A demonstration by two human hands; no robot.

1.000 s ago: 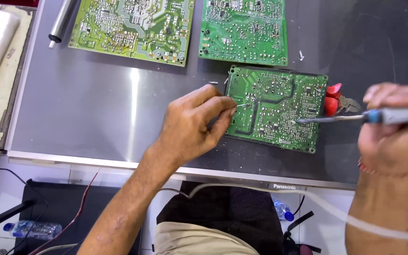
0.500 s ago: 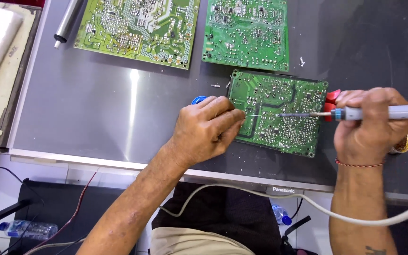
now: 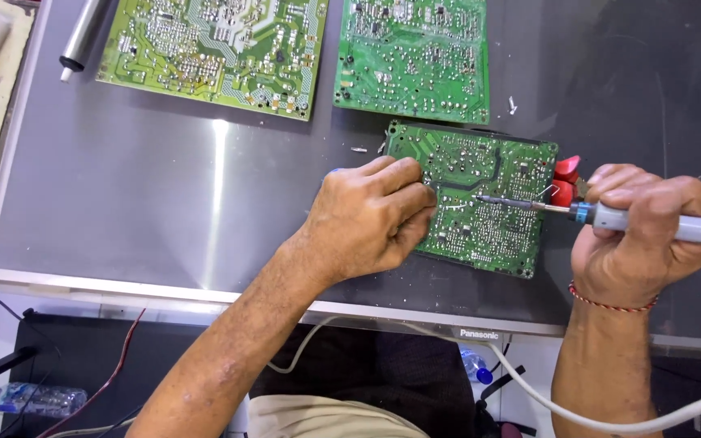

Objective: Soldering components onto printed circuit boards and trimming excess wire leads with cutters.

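A small green circuit board (image 3: pixel 488 203) lies solder side up on the grey metal worktop (image 3: pixel 164 211). My left hand (image 3: pixel 371 215) rests on the board's left edge, fingers curled and pressing it; a bit of blue shows under the hand. My right hand (image 3: pixel 642 231) grips a soldering iron (image 3: pixel 651 223) with a pale grey handle. Its metal tip (image 3: pixel 484 198) touches the middle of the board. A red-handled tool (image 3: pixel 565 180) lies at the board's right edge, partly hidden by my right hand.
Two larger green circuit boards (image 3: pixel 212 49) (image 3: pixel 411 57) lie at the back of the worktop. A metal cylinder (image 3: pixel 83 36) sits at the back left. The iron's white cord (image 3: pixel 578 410) runs below the front edge. A plastic bottle (image 3: pixel 34 399) lies on the floor.
My right hand has swung the soldering iron leftward, bringing its tip from the board's right side to its middle. My left hand has stayed on the board's left edge.
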